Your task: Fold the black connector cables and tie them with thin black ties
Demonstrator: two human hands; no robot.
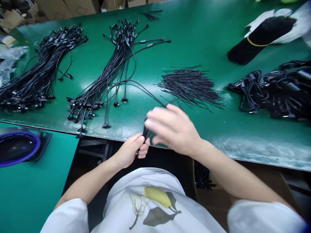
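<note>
Black cable ends are pinched in the left hand, which is clamped on them at the near edge of the green tabletop. Right hand is just beside them, motion-blurred, fingers spread; can't tell if it's touching or holding anything. One lead seems to run from the hands toward the centre, but the join is hidden. Layout, left to right: fanned bundle of connector leads, second fanned bundle, loose pile of short black wires, heap of coiled cables. Far right, a thick black bundle with a yellow band sits on white wrap. Judging by the piles, plenty is still out; can't tell which are finished.
</note>
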